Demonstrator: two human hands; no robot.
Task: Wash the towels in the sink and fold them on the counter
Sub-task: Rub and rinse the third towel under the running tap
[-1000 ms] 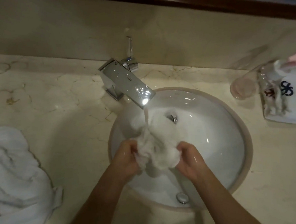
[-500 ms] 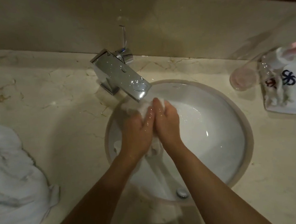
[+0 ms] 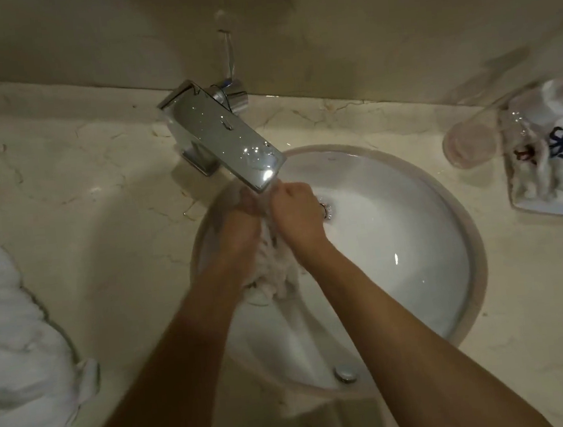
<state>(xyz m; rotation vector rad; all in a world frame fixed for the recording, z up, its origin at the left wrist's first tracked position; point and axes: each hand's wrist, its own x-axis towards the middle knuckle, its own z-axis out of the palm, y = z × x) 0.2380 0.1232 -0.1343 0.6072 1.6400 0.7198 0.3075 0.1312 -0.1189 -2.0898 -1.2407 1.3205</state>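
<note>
- Head view: both hands are in the sink [image 3: 416,269], just under the faucet [image 3: 228,139] spout. The left hand [image 3: 240,231] and right hand [image 3: 299,215] sit close together, each grip curled tight round a bunched wet towel [image 3: 279,275], which hangs down between the wrists into the bowl.
- Another white towel [image 3: 14,342] lies heaped on the desk [image 3: 100,203] at the left, well apart from the sink.
- A glass [image 3: 469,143] and a tray [image 3: 554,200] stand on the right.
- Step, as I judge it: scrubbing or rinsing the towel under the tap; folding not yet begun.
- Next move likely calls for wringing the towel firmly before lifting it out, so that little water drips on the desk.
</note>
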